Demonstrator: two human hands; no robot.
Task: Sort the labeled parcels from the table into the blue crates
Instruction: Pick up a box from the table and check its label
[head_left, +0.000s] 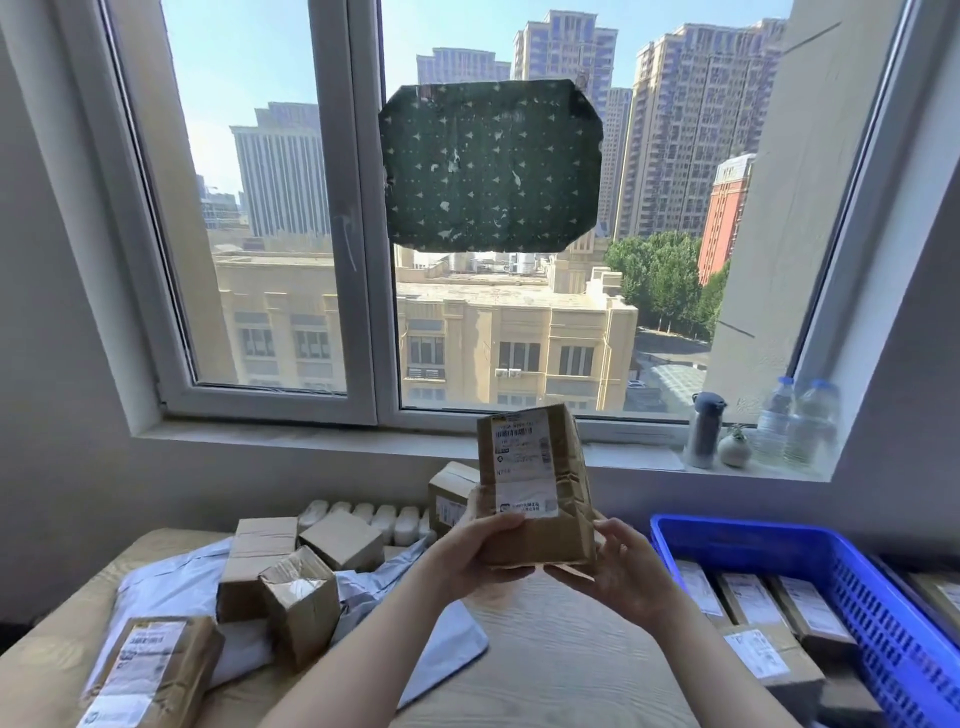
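Currently your left hand and right hand both grip the upright parcel; the blue crate lies rightward, nearer your right hand.

A flask, bottles and perhaps a small vase line the windowsill.

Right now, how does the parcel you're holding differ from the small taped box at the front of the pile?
The held parcel is upright in the air, gripped by the left hand and right hand. The small taped box sits tilted in the pile on the table. The held parcel shows a white shipping label, while the small taped box shows only glossy tape. The held parcel looks taller. Both are brown.
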